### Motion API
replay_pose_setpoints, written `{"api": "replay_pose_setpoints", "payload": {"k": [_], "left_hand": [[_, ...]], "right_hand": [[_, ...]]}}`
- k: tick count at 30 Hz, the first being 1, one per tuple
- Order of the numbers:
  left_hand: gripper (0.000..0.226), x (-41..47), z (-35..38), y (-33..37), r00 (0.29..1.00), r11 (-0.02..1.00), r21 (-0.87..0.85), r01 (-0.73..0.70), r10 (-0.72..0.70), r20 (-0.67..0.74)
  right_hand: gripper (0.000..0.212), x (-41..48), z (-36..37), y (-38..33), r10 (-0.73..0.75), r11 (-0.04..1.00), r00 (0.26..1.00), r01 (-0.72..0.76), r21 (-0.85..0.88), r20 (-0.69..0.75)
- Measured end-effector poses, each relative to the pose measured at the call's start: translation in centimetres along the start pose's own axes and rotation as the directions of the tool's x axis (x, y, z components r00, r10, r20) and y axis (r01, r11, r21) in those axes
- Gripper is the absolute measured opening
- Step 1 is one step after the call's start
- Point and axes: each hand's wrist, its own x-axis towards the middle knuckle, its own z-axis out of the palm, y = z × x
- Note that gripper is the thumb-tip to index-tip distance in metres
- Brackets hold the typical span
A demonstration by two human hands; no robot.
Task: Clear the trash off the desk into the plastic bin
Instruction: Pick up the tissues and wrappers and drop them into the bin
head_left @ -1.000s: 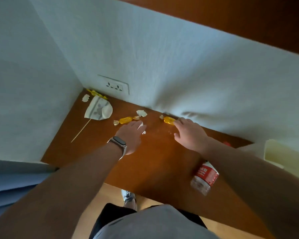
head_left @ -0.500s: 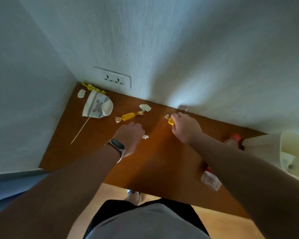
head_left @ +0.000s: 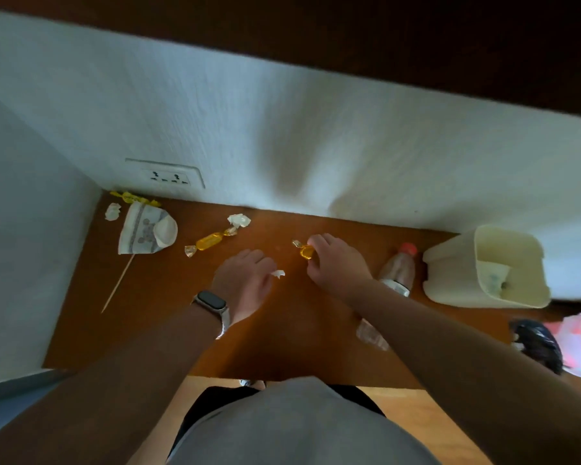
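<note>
Since half a second ago the right hand (head_left: 337, 263) has pinched the yellow candy wrapper (head_left: 305, 251) between its fingertips and begun drawing it off the bench (head_left: 168, 330); the left hand (head_left: 245, 280) has closed loosely on a white paper scrap (head_left: 278, 273).

The step in hand looks like gathering small trash. Next, both loads likely go to the plastic bin (head_left: 483, 263), tipped on its side at three o'clock.

Left on the bench:
- one more candy wrapper (head_left: 210, 240) at eleven o'clock
- two crumpled papers
- one paper cup (head_left: 146, 233)
- one skewer (head_left: 118, 283)
- two bottles (head_left: 398, 270)
</note>
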Motion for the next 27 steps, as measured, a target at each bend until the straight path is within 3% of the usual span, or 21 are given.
{"api": "replay_pose_setpoints", "payload": {"k": [5, 13, 19, 27], "left_hand": [[0.011, 3.9, -1.4, 6.4, 0.995, 0.995, -0.063, -0.077, 0.073, -0.064], [0.014, 10.5, -0.4, 15.4, 0.979, 0.977, -0.069, -0.201, 0.200, -0.025], [0.016, 14.8, 1.4, 23.6, 0.954, 0.946, -0.121, -0.300, 0.301, -0.015], [0.015, 17.0, 4.7, 29.7, 0.942, 0.939, -0.093, -0.330, 0.334, 0.027]], "right_hand": [[0.033, -2.8, -4.5, 2.7, 0.060, 0.996, 0.992, -0.052, 0.070, -0.114], [0.035, -8.9, -11.1, 10.5, 0.206, 0.977, 0.934, -0.178, 0.117, -0.292], [0.036, -13.3, -13.3, 17.6, 0.338, 0.939, 0.878, -0.291, 0.183, -0.339], [0.032, -15.6, -13.7, 25.4, 0.263, 0.964, 0.903, -0.235, 0.123, -0.341]]}}
